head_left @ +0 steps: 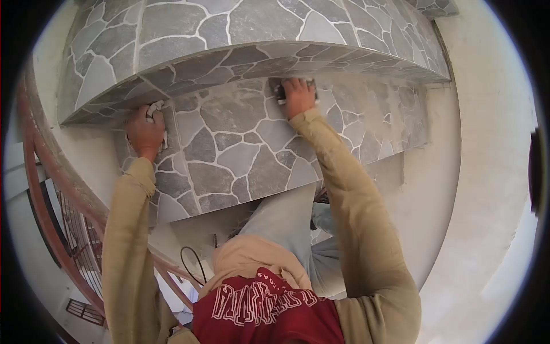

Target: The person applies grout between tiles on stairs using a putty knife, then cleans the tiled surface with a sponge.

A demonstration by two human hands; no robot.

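My left hand (145, 132) rests at the left end of the stone-patterned stair tread (232, 157), fingers closed round a crumpled whitish rag (155, 108). At the back of the same tread, close to the riser (252, 62), my right hand (299, 97) is closed on a dark flat pad (277, 89), pressing it to the tile. Whether the pad is a sponge or a float cannot be made out. Pale grout lines run between the grey stone shapes. A beige, dusty film (366, 106) covers the tread to the right of the pad.
A higher step (240, 26) of the same tile curves above the riser. A reddish-brown railing (48, 149) runs down the left. A cream wall (441, 189) stands on the right. My legs (281, 215) are below the tread's front edge, and a thin black cable (192, 261) loops nearby.
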